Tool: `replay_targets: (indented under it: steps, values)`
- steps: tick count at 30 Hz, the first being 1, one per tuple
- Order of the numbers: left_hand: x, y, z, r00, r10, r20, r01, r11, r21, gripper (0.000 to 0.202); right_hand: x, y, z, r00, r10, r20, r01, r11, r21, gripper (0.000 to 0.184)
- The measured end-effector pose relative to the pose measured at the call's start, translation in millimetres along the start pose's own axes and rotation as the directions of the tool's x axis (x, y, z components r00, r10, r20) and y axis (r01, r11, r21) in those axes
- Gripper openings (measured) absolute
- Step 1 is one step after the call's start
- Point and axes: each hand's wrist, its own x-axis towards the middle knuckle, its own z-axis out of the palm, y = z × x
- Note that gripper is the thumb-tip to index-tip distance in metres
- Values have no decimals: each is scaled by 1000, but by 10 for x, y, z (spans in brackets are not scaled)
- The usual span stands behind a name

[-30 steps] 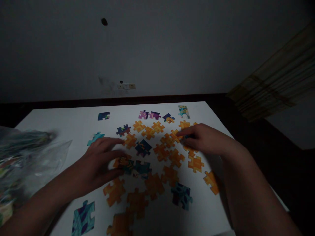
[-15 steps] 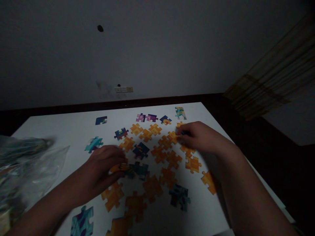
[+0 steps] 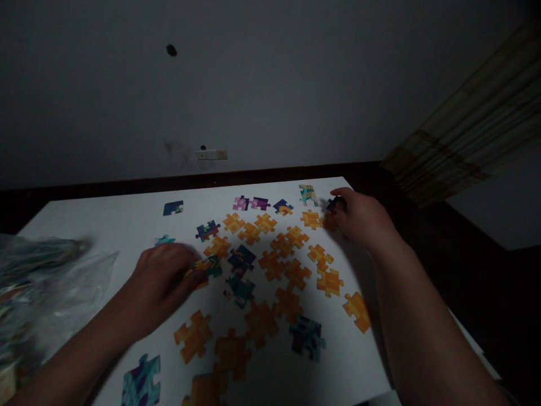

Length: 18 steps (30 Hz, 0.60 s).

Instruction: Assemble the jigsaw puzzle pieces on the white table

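Observation:
On the left of the white table point(image 3: 114, 225), my left hand point(image 3: 167, 282) is closed on a green and orange puzzle piece point(image 3: 213, 265), fingers over its left part. My right hand point(image 3: 361, 217) pinches a dark blue puzzle piece point(image 3: 333, 204) near the far right edge; the fingers cover much of it. An orange piece point(image 3: 329, 221) lies partly under that hand. Many orange pieces, such as an orange piece in the middle point(image 3: 273, 265), spread between my hands. A dark blue piece point(image 3: 242, 259) and a teal piece point(image 3: 240, 289) lie among them.
Clear plastic bags point(image 3: 46, 293) with coloured contents lie at the left. Along the far side are a navy corner piece point(image 3: 172, 208), purple pieces point(image 3: 258, 203) and a teal and yellow piece point(image 3: 308, 195). Beyond stand a wall with sockets point(image 3: 211, 154) and a curtain point(image 3: 460, 129).
My right hand has moved away to the far right with the dark blue piece. My left hand has shifted slightly left and away from me, bringing the green and orange piece off the teal one.

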Motion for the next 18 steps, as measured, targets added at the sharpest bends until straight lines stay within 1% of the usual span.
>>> replay_targets:
  steps: [3,5,7,8,9,11,13,14,16,18]
  values:
    - [-28,-16,-5,1000,9,-23,-9,999,-37,36,9,21,16,998,18,-65,-14,997,71,50]
    - [-55,-17,-6,1000,23,-11,-23,997,-72,40,11,33,13,994,32,-101,-22,995,100,50]
    - [-79,-11,3,999,40,11,-39,995,-90,39,12,41,0,994,43,-104,-33,995,96,51]
    - [-88,-8,13,999,50,17,-48,995,-88,38,13,42,-7,995,47,-83,-39,995,90,50]
    - [-93,-6,27,998,60,19,-58,995,-80,36,14,41,-13,998,46,-42,-43,995,90,48]
    - [-95,-2,60,998,68,13,-68,997,-49,33,15,32,-17,995,25,102,-38,991,126,40]
    - [-88,-1,90,997,73,-2,-73,997,-17,30,13,21,-7,967,-22,252,-24,984,177,31]
    - [-83,-2,102,997,73,-12,-73,997,-6,29,11,18,1,950,-42,308,-18,981,191,27]
    - [-76,-9,117,997,71,-37,-71,997,6,27,7,23,20,927,-75,367,1,980,198,22]
    - [-73,-22,127,995,76,-60,-76,997,6,26,8,49,42,918,-93,386,16,980,198,20]
